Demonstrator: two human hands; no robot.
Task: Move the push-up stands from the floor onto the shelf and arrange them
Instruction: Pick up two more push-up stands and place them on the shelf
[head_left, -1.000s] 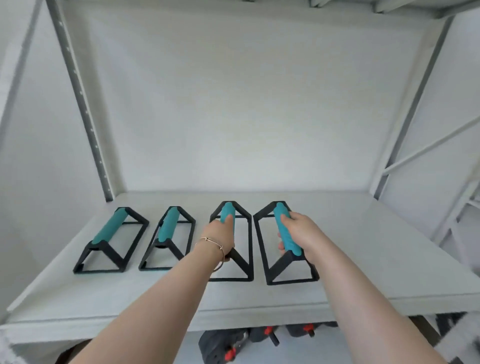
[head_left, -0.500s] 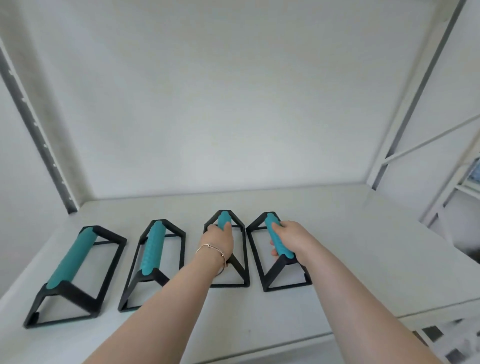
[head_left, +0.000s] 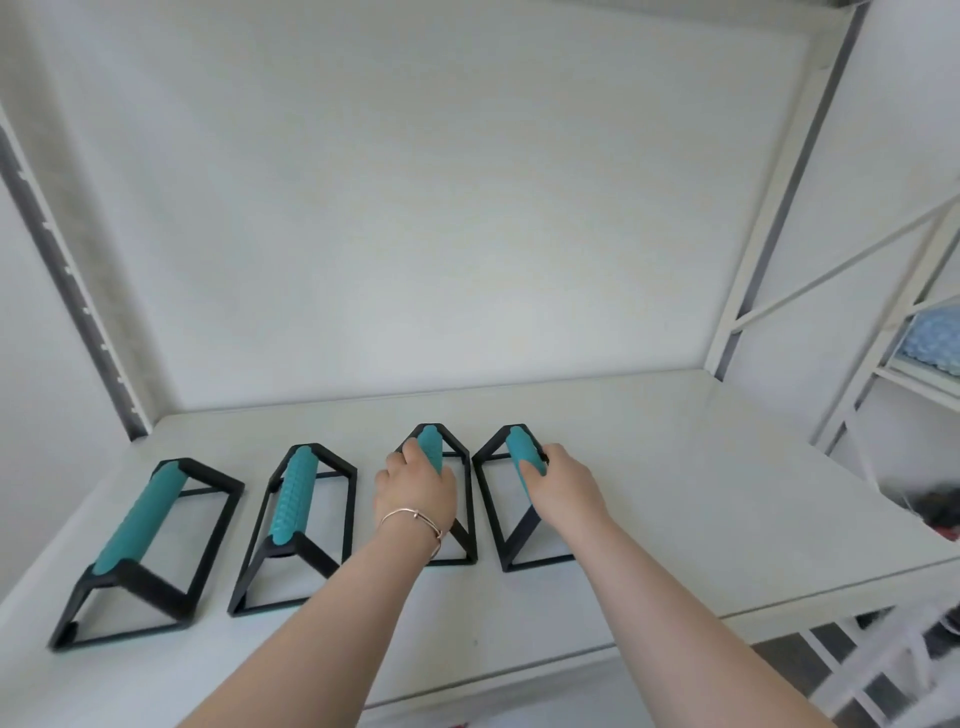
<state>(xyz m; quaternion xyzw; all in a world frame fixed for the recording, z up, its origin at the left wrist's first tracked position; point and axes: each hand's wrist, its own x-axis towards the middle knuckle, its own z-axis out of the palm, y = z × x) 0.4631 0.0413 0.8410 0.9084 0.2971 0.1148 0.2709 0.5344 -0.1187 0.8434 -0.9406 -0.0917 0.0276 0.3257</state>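
Note:
Several push-up stands with black triangular frames and teal grips stand in a row on the white shelf (head_left: 675, 467). The leftmost stand (head_left: 145, 519) and the second stand (head_left: 293, 493) rest untouched. My left hand (head_left: 415, 493), with a bracelet at the wrist, is closed around the grip of the third stand (head_left: 431, 447). My right hand (head_left: 563, 486) grips the teal handle of the fourth stand (head_left: 522, 452). Both held stands sit flat on the shelf.
White shelf uprights rise at the back left (head_left: 78, 291) and back right (head_left: 769, 249). A neighbouring white rack (head_left: 909, 322) on the right holds a pale blue item (head_left: 935, 338). Dark objects lie below at the right (head_left: 940, 509). Bare shelf surface extends right of the stands.
The view has tilted up and shifted, so the stands appear lower and closer. Both hands stay closed on the third and fourth stands, which have barely moved on the shelf.

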